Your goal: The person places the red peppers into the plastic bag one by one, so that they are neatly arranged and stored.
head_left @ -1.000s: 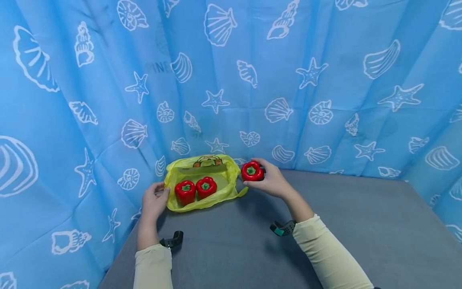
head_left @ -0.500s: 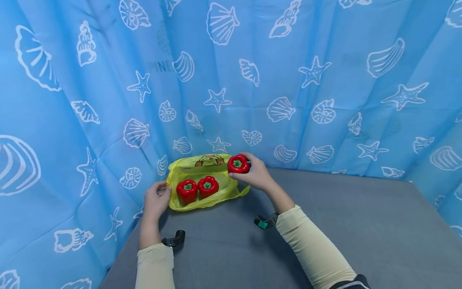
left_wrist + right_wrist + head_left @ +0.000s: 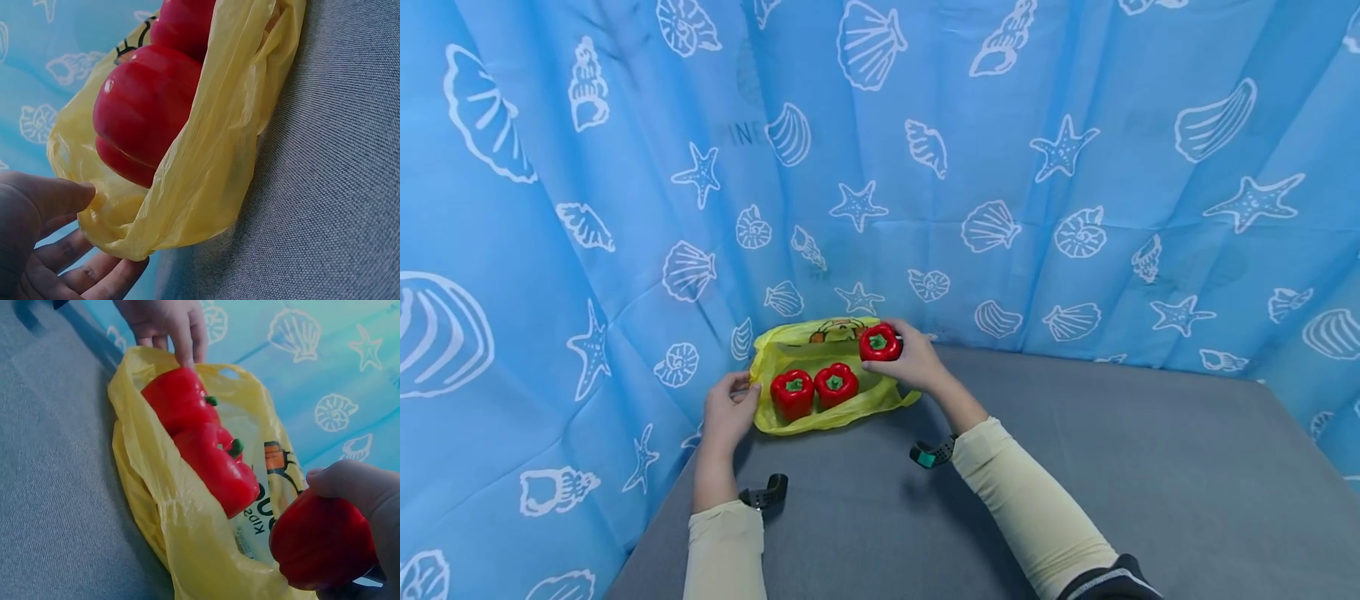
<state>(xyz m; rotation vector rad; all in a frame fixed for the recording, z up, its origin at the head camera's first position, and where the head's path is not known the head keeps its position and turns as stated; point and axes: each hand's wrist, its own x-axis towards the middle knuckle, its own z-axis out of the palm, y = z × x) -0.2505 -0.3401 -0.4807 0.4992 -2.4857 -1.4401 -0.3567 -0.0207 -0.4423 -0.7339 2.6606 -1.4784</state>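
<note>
A yellow plastic bag (image 3: pixel 820 423) lies with its mouth spread wide on the grey surface. Inside it, two red bell peppers (image 3: pixel 792 395) with green stems sit side by side toward the left end. My left hand (image 3: pixel 728 412) pinches the bag's left rim, thumb on the inner side and fingers outside, as the left wrist view shows. A third red bell pepper (image 3: pixel 881 343) is in the grip of my right hand (image 3: pixel 919 358), over the bag's right end. In the right wrist view that pepper (image 3: pixel 322 540) overlaps the bag's rim, with the thumb on top.
A blue curtain (image 3: pixel 865 150) with white shells and starfish hangs right behind the bag and along the left side. The grey cloth-covered table (image 3: pixel 1120 467) stretches to the right. Dark straps (image 3: pixel 765 492) are on both wrists.
My right hand has carried its pepper leftward, from beside the bag's right rim to over its right end. The left hand keeps its hold on the rim.
</note>
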